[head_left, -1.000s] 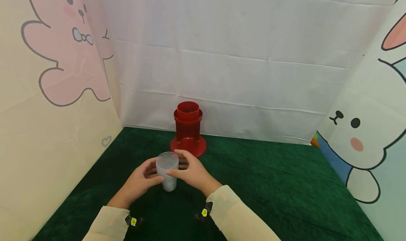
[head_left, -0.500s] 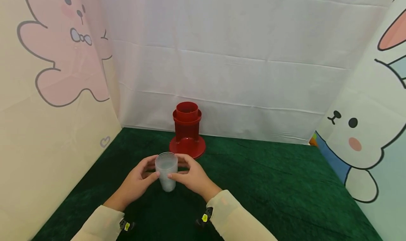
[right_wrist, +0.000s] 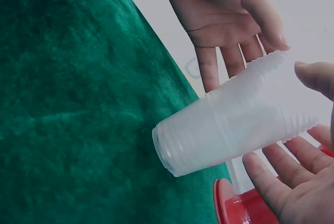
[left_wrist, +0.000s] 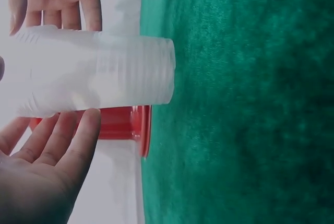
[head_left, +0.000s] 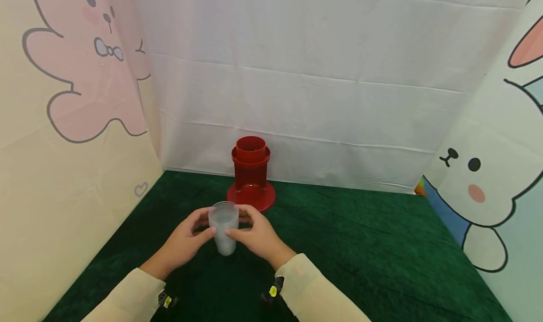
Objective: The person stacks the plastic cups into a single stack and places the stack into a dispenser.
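A stack of clear plastic cups is held upright between both hands, its base low over the green cloth. From the left, my left hand holds it, fingers behind and thumb tip in front. On the opposite side my right hand grips it the same way. In the left wrist view the stack shows several nested rims, with left fingers touching its side. The right wrist view has the stack slanting between both palms.
Just beyond the hands, a red plastic cylindrical holder with a round base stands near the back of the green-covered table. White cloth hangs behind, and cartoon-printed cloths flank both sides.
The left hand's thumb has shifted slightly up along the cups, and the right hand's fingers have come lower around the rim. The stack stays in nearly the same place.
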Available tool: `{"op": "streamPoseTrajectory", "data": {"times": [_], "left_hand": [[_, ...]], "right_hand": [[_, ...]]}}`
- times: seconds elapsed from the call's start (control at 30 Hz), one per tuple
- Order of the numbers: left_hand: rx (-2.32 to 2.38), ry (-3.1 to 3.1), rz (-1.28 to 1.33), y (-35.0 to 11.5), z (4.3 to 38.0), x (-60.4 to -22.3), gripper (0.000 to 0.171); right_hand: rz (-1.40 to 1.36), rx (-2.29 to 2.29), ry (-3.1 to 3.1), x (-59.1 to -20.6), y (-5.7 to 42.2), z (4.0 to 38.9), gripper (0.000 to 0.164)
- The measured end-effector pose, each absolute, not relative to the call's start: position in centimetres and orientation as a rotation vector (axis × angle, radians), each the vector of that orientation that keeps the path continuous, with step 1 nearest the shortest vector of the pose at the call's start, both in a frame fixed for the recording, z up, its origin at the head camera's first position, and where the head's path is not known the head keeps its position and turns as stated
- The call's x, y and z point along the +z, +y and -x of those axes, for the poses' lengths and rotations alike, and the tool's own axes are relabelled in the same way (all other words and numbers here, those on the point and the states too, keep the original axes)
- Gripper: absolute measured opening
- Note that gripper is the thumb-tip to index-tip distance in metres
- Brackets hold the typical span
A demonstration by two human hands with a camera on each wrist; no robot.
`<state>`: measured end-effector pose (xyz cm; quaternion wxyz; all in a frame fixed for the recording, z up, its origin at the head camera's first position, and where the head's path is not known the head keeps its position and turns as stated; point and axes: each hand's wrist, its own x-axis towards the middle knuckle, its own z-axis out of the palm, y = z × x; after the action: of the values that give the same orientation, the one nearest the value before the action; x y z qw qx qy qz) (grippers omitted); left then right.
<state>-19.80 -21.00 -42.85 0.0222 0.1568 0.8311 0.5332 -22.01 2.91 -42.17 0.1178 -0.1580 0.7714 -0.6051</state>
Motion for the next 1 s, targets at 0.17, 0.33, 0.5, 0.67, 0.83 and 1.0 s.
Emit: {"op": "streamPoseTrajectory", "data": {"times": [0.17,0.33,0.5,0.67,0.83,1.0], "left_hand": [[1.645,2.572,-0.491,-20.4,20.4,-41.8,0.057],[1.644,2.614,-0.532,-19.6,21.6,-39.7,0.058],[1.635,2.636,-0.556,-18.4,23.4,-36.9,0.060],[1.647,2.631,-0.568,-17.3,25.5,-34.5,0.062],[1.702,2.609,-0.592,-16.3,27.4,-32.4,0.064],[1.780,2.610,-0.649,-15.4,28.8,-30.0,0.063]], "right_hand": [[0.499,-1.764,2.294,-41.1,3.4,22.7,0.058],[0.554,-1.753,2.358,-38.7,3.9,23.8,0.057],[0.570,-1.726,2.426,-36.0,4.5,25.4,0.058],[0.604,-1.706,2.476,-33.3,5.2,27.0,0.060],[0.657,-1.727,2.505,-30.3,5.7,28.7,0.058],[0.650,-1.756,2.542,-27.6,5.9,30.0,0.060]]}}
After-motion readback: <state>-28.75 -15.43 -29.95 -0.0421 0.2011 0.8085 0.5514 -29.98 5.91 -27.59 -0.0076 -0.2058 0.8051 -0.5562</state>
